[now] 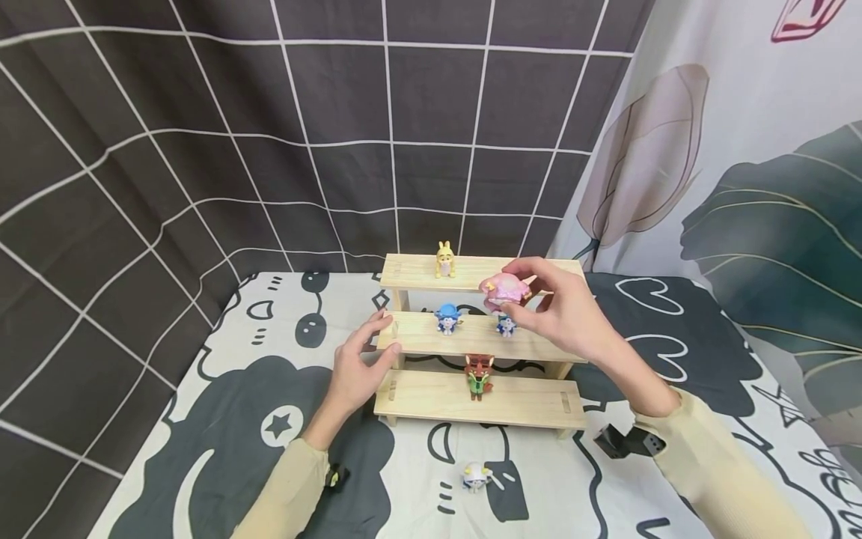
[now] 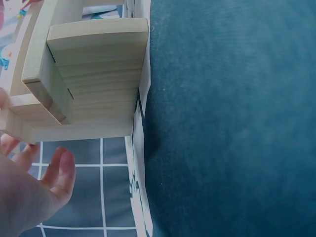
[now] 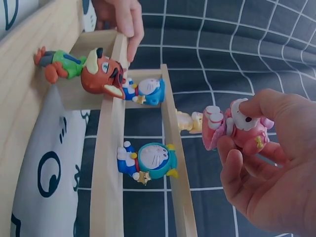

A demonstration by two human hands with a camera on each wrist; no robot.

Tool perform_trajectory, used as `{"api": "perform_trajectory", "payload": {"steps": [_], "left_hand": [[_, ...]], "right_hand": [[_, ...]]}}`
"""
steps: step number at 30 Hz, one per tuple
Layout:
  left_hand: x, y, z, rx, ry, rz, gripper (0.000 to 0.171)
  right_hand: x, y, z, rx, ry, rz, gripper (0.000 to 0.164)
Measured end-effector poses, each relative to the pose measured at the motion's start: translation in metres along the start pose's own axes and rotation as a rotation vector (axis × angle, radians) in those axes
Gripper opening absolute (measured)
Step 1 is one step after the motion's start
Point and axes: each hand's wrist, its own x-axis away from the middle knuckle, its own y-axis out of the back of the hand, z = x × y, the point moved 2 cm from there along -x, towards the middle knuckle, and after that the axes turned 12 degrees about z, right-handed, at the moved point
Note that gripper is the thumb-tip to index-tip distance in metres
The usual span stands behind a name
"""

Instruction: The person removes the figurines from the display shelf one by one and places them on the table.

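A three-tier wooden display stand (image 1: 471, 404) stands on a patterned cloth. My left hand (image 1: 358, 363) holds the left end of its middle step, with fingers (image 2: 64, 168) beside the wood. A pink figurine (image 1: 503, 290) is pinched between the thumb and fingers of my right hand (image 1: 569, 311), in front of the top step; in the right wrist view its white face is partly behind the thumb. Two blue figurines, a left one (image 1: 447, 319) and a right one (image 3: 153, 160), stand on the middle step. A red fox figurine (image 1: 479, 374) stands on the bottom step.
A yellow rabbit figurine (image 1: 444, 260) stands on the top step. A small white figurine (image 1: 475, 476) is on the cloth (image 1: 552, 494) in front of the stand. Behind hangs a dark gridded curtain (image 1: 431, 97), with a leaf-patterned curtain (image 1: 646, 150) at the right.
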Motion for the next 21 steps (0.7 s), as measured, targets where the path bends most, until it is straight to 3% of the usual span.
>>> {"api": "perform_trajectory", "payload": {"steps": [21], "left_hand": [[0.000, 0.000, 0.002, -0.004, -0.012, 0.000, 0.042]], "right_hand": [[0.032, -0.012, 0.010, -0.009, 0.056, -0.026, 0.041]]}}
